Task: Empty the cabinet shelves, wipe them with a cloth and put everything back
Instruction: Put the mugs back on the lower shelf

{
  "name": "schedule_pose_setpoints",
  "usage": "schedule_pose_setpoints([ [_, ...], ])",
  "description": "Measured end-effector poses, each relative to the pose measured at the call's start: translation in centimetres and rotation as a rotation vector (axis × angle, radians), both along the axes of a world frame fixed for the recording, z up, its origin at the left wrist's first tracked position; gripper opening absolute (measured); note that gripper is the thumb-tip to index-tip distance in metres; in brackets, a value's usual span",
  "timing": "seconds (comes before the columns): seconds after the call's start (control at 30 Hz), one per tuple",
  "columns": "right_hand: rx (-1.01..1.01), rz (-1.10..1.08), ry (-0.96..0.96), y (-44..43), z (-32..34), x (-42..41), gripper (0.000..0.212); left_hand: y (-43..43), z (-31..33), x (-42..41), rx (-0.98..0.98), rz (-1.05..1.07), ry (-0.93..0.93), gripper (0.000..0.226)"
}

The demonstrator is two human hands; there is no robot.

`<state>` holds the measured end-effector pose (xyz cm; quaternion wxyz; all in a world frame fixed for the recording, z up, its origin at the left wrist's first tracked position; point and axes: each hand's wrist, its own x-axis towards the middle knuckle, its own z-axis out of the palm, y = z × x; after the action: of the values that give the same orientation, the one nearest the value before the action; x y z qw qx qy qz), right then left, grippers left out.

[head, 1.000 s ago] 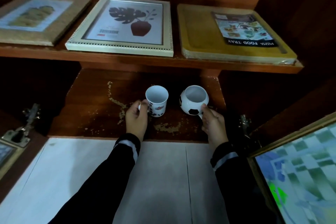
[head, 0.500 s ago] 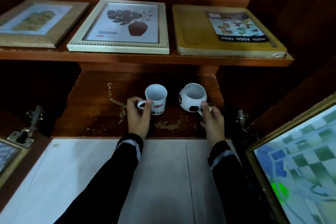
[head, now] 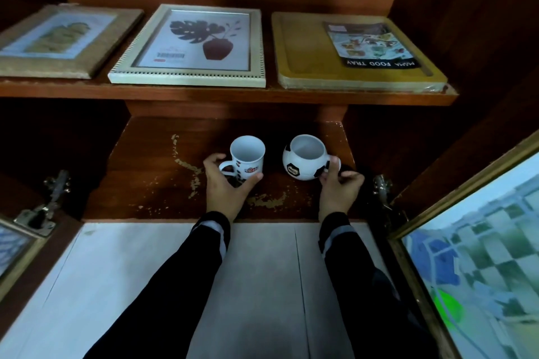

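Observation:
Two mugs stand upright side by side on the worn lower shelf (head: 145, 183) of the wooden cabinet. The white printed mug (head: 248, 154) is on the left, its handle pointing left. My left hand (head: 226, 188) curls round its base, thumb across the front and fingers by the handle. The round football mug (head: 303, 163) is on the right. My right hand (head: 339, 186) pinches its handle on the right side, and the handle is mostly hidden by the fingers.
On the upper shelf (head: 204, 95) lie a tan picture frame (head: 58, 41), a white leaf-print frame (head: 192, 44) and a yellow food tray (head: 309, 61). Open cabinet doors flank me, the right door (head: 481, 242) with painted glass. Metal hinges (head: 380, 186) sit at the shelf's sides. Pale floor tiles (head: 145, 271) lie below.
My left hand has shifted from the white mug's handle to wrap round its base. The right hand stays at the football mug's handle. Both mugs stay in place on the shelf.

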<state>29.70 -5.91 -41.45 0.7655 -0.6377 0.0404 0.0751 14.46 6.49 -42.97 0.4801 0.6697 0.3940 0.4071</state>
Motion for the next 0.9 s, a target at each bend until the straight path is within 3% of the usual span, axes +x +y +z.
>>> schedule_pose_setpoints([
  [0.2,-0.111,0.102,-0.32,-0.3,-0.2,-2.2,0.045,-0.2,0.1,0.0,-0.029,0.007,-0.048,0.073],
  [0.33,-0.334,0.241,-0.486,0.1,-1.2,-2.9,0.089,0.1,-0.1,-0.1,-0.056,-0.014,-0.094,0.077],
  [0.4,-0.396,0.253,-0.495,0.5,-1.0,-2.9,0.102,0.3,-0.3,-0.1,-0.057,-0.021,-0.08,0.091],
  [0.63,-0.465,0.269,-0.507,0.4,-0.8,-2.5,0.097,-0.3,-0.1,0.2,0.042,0.018,0.036,0.12],
  [0.9,-0.458,0.333,-0.502,0.3,-0.9,-2.3,0.094,-0.5,-0.3,0.4,0.14,0.055,0.022,0.098],
])
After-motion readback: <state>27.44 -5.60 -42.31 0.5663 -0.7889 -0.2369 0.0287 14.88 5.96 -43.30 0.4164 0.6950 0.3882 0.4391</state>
